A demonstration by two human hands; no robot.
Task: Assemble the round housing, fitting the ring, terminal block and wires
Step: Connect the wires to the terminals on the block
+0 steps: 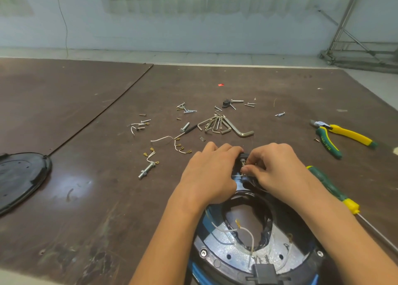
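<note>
Curled, narrow grip of left hand (211, 172) and right hand (277, 168) on terminal block (243, 157).

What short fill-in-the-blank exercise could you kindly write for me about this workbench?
The left hand and right hand grip a small ____ block at the far rim of the housing. The pliers lie to the ____ of the hex keys. The screwdriver has a green and ____ handle. The dark cover lies on the table, near its ____ edge.
Missing words: black; right; yellow; left.
</note>
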